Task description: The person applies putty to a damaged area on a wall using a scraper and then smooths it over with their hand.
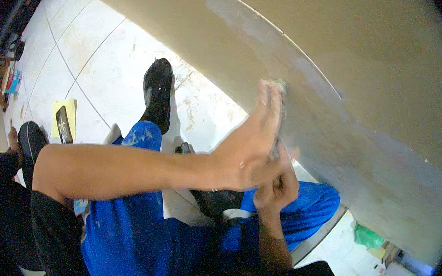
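My left hand point(246, 145) reaches across with its fingers stretched straight and together. It presses flat along the back of a thin, dark-edged flat tool point(283, 112), which stands on edge against the wall point(384, 73). Pale, putty-like matter point(278, 83) shows at the fingertips. Below, my right hand point(278, 188) is closed round the tool's near end; most of the tool is hidden by both hands, and motion blurs them. A smeared grey patch point(335, 153) runs along the wall beside the hands, with a thin raised line point(297, 47) above it.
My legs in blue trousers point(123, 234) are bent on the white tiled floor point(98, 38); a black-covered foot point(158, 90) lies near the wall. A phone point(63, 124) rests on yellow paper point(74, 109). Another person's foot point(32, 145) is at the left. A green bag point(368, 237) lies lower right.
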Demonstrator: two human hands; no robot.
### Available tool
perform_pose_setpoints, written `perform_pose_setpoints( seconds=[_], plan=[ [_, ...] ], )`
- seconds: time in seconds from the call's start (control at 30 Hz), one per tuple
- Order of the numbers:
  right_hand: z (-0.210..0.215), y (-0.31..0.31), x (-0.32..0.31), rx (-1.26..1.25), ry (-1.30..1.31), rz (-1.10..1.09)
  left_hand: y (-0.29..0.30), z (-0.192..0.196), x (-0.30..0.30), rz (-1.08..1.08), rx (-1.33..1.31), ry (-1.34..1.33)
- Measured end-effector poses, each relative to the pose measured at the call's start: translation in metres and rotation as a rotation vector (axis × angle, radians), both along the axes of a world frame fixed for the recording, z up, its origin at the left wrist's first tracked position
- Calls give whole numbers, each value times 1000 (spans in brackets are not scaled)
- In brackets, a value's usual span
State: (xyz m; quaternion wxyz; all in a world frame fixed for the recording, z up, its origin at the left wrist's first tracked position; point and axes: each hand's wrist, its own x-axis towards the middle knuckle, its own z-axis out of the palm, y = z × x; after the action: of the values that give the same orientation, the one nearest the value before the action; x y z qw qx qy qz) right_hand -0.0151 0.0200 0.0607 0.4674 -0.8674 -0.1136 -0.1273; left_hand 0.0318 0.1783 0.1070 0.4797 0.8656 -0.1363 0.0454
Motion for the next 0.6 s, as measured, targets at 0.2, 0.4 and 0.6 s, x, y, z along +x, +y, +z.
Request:
perform_pose_setpoints(
  seconds=[0.2,0.4,0.6],
  plan=[
    [2,16,0,-5,-94,-61,-13,3,6,6,3,-100],
    [51,47,56,-98,-113,109,8,8,32,253,-247,-8],
    [52,50,46,-46,-109,103,23,8,30,206,-134,44]
  ],
)
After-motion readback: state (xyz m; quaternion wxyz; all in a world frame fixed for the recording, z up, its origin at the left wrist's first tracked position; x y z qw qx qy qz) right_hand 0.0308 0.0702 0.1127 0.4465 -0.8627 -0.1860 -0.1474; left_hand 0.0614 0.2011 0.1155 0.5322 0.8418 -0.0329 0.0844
